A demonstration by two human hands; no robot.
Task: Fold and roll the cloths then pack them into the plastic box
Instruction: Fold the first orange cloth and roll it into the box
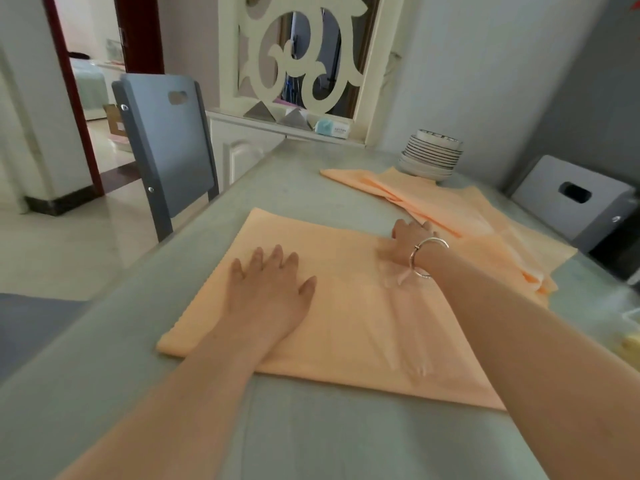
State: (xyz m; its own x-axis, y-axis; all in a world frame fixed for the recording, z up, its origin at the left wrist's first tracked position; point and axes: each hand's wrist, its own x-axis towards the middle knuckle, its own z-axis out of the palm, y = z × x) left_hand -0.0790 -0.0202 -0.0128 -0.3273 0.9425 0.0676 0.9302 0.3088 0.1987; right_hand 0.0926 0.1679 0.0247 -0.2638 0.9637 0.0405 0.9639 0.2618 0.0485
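A peach-orange cloth lies folded flat on the grey-green table in front of me. My left hand rests palm down on the cloth's left half, fingers spread and straight. My right hand, with a silver bangle on the wrist, presses on the cloth's far right part; its fingers are partly hidden behind the hand. Further back on the right lie more peach cloths, overlapping loosely. At the right edge a bit of a clear plastic thing shows, too cut off to tell what it is.
A stack of white plates and bowls stands at the table's far end, touching the loose cloths. One grey chair stands at the left side, another grey chair at the right. A white cabinet with a tissue pack lies beyond.
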